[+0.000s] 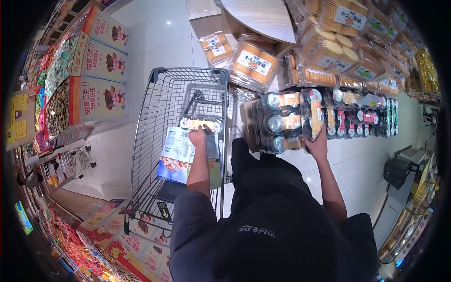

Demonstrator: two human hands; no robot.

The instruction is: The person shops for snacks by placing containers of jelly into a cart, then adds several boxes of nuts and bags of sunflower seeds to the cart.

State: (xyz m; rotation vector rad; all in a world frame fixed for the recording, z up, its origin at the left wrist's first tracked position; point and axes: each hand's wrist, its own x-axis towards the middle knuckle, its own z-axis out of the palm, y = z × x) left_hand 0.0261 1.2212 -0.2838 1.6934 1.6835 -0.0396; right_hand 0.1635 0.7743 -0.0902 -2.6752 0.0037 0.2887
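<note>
Pinching a cup pack [211, 125] in the shopping cart [188, 69] with the left hand [198, 137] fingers and another pack [314, 112] atop the stack [276, 123] with the right hand's [318, 144], hold both level.

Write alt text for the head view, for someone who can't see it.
A person's left grip is on a labelled pack in a shopping cart, and the right grip is at the near end of another pack on a neighbouring stack. A printed package also lies in the cart, with packaged baked goods beyond.
</note>
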